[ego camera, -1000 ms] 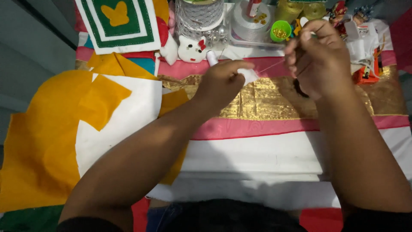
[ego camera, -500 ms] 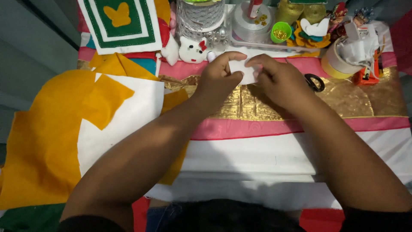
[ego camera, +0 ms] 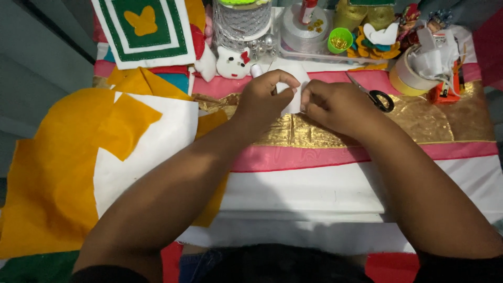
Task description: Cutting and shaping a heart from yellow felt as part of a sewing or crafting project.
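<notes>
2 hands meet over the gold fabric band [ego camera: 450, 118] near the far edge of the work surface, and between them sits 1 small white felt piece [ego camera: 291, 99]. The left hand [ego camera: 266, 99] curls over the piece from the left, thumb and forefinger pinched on its upper left edge, the other fingers bent in above it. The right hand [ego camera: 335, 105] closes on the piece from the right, its fingertips tucked against the right edge, knuckles raised. So the white piece lies in the gap between the 2 sets of fingers, held at both sides, with only its middle strip showing; whether it rests on the gold band or is lifted just clear of it, I cannot tell.

Just beyond the right hand lie black-handled scissors [ego camera: 376, 94] on the pink strip [ego camera: 450, 152], blades pointing away to the left. Further right stands a roll of tape [ego camera: 406, 78] with an orange cutter [ego camera: 445, 91] beside it. Behind the left hand sits a small white cat-shaped felt figure [ego camera: 232, 62] with a red bow, and a little green cup [ego camera: 339, 40] of gold pins stands in the clear tray [ego camera: 293, 50] behind. To the left, orange felt [ego camera: 47, 178] overlaps a white sheet [ego camera: 157, 147], and a green and white felt square [ego camera: 141, 29] lies at the top.
</notes>
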